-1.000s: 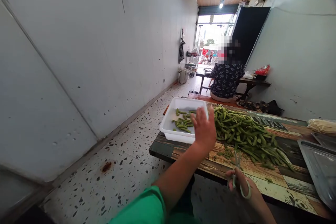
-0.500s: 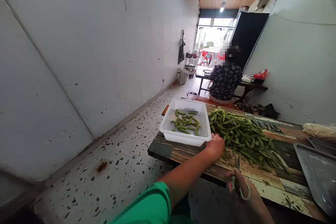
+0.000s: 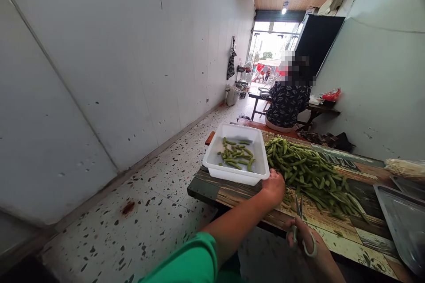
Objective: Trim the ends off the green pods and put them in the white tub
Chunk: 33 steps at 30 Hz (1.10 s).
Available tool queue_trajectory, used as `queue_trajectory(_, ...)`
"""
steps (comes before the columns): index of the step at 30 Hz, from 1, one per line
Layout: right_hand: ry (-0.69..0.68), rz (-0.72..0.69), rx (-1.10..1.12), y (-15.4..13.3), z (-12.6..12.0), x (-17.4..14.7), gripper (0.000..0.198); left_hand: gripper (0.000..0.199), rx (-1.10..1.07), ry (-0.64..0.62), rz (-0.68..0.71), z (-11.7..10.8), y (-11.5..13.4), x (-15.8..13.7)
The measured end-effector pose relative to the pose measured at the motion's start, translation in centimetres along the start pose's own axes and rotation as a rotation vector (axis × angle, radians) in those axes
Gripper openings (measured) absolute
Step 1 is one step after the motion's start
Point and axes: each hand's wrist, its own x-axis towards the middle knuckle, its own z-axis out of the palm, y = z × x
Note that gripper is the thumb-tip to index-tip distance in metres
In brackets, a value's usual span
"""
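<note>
Extends the left arm point(image 3: 239, 221), bare below a green sleeve point(image 3: 199, 254), forward and to the right, as far as the near right corner of the white tub point(image 3: 232, 176). Sets the left hand point(image 3: 275, 188) low there, knuckles up, between that corner and the pile of green pods point(image 3: 308, 168). Cannot tell, with the fingertips hidden, between pinching a pod, touching the tub and lying loose. Holds the right hand point(image 3: 305, 232) nearer than the tub and to its right, wrapped around the handles of the scissors point(image 3: 299, 208), blades slightly parted and pointing away from the body.

Has the pile heaped on the plank-patterned table point(image 3: 335, 239) just right of the tub, and a scattering of loose pods point(image 3: 237, 154) inside the tub. Covers the pile's near left edge with the left hand and wrist. Far right of the tub, past the pile, shows a clear tray point(image 3: 403, 221) and a plastic-wrapped bundle point(image 3: 405, 167). Beyond the tub, shows a seated person point(image 3: 288, 104) in a leaf-patterned top, facing away.
</note>
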Motion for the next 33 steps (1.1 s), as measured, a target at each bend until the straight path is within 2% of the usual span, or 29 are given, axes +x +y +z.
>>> queue_trajectory(7, 0.001, 0.006, -0.037, 0.2, -0.1, 0.4, 0.07, 0.038, -0.043, 0.043, -0.079, -0.6, 0.7, -2.1)
queue_trajectory(10, -0.015, -0.006, -0.129, -0.6, 0.0, -0.2, 0.074, 0.038, -0.136, 0.098, 0.022, -1.1, 0.6, -3.6)
queue_trajectory(14, -0.064, -0.086, -0.164, -2.4, 0.8, -2.0, 0.074, 0.053, -0.347, 0.159, 0.182, -1.2, 0.5, -5.1)
queue_trajectory(20, -0.043, -0.153, -0.184, -3.4, 1.1, -3.1, 0.066, 0.042, -0.521, 0.086, 0.175, -1.6, 0.9, -5.9)
queue_trajectory(24, 0.013, -0.199, -0.177, -3.0, 0.5, -2.8, 0.06, 0.038, -0.548, 0.006, 0.16, -2.4, 1.3, -6.7)
queue_trajectory(27, -0.007, -0.185, -0.182, -2.7, 0.1, -2.7, 0.057, 0.035, -0.547, -0.028, 0.146, -2.8, 1.4, -7.1)
queue_trajectory(33, 0.01, -0.198, -0.264, -1.4, -0.5, -1.4, 0.065, 0.029, -0.62, -0.023, 0.075, -2.6, 1.1, -6.9)
